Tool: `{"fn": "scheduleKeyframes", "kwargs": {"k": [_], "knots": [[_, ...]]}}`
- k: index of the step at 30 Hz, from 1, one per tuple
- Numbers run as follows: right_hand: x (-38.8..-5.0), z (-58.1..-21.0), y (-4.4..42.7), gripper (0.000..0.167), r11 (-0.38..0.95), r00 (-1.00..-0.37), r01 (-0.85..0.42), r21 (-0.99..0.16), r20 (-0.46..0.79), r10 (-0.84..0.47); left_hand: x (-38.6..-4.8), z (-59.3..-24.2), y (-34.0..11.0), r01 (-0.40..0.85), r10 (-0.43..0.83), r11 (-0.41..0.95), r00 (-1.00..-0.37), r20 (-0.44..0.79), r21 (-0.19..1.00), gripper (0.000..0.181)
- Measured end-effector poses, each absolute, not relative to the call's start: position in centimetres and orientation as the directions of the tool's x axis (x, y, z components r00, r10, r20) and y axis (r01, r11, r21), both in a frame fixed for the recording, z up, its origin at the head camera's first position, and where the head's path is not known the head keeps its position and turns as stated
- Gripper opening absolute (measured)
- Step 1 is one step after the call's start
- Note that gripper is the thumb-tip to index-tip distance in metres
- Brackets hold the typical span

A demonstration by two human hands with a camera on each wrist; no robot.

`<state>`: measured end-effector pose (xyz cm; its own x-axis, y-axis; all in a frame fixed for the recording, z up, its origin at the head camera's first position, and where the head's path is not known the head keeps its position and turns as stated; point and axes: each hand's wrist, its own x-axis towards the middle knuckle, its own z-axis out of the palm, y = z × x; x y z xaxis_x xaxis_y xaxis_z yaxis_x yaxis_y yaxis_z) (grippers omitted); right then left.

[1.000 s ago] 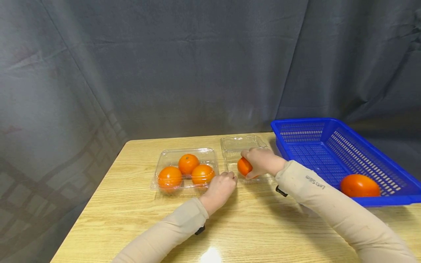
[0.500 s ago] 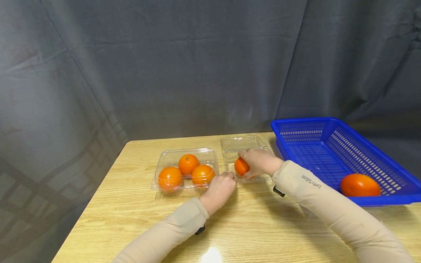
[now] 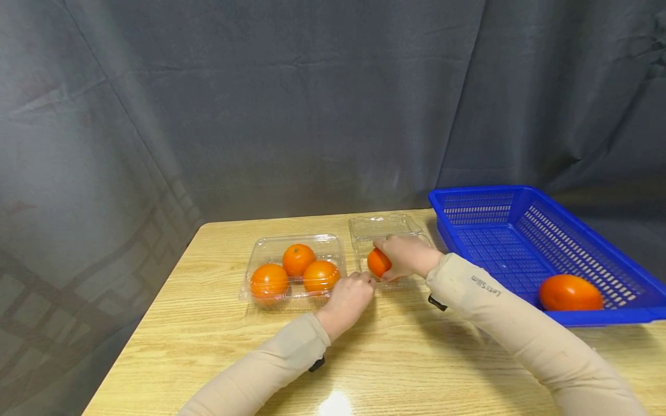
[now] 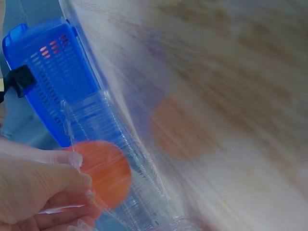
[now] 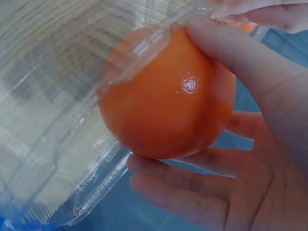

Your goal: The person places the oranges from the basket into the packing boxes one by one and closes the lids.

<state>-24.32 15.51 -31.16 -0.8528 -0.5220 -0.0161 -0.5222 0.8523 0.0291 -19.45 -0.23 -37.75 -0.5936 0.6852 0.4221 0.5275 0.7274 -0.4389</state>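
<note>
My right hand (image 3: 411, 254) holds an orange (image 3: 378, 263) low inside the small open clear plastic container (image 3: 364, 249). The right wrist view shows its thumb and fingers spread around the orange (image 5: 168, 96), beside the container's clear wall. With curled fingers, my left hand (image 3: 347, 300) grips this container's near left edge. In the left wrist view, the left hand (image 4: 43, 187) pinches the clear rim, and the orange (image 4: 107, 173) shows through the plastic. Left of it stands a larger clear container (image 3: 292, 240) with three oranges, among them a rear one (image 3: 299, 259).
A blue plastic basket (image 3: 520, 193) stands at the table's right, with one orange fruit (image 3: 570, 293) in its near corner. The small container's lid (image 3: 385, 225) lies folded back. A grey curtain (image 3: 312, 115) hangs behind the wooden table (image 3: 208, 323).
My right hand has shifted slightly left with the orange inside the small container. The left hand keeps its place on the container's edge.
</note>
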Motion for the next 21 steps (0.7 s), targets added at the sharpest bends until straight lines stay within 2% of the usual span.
{"fn": "scheduleKeyframes", "kwargs": {"k": [21], "knots": [[-24.95, -32.18, 14.87, 0.05, 0.861, -0.861, -0.508, 0.002, -0.036, -0.508, -19.5, -37.88, -0.19, 0.518, 0.685, 0.727, -0.589, 0.429, -0.45, 0.009]]}}
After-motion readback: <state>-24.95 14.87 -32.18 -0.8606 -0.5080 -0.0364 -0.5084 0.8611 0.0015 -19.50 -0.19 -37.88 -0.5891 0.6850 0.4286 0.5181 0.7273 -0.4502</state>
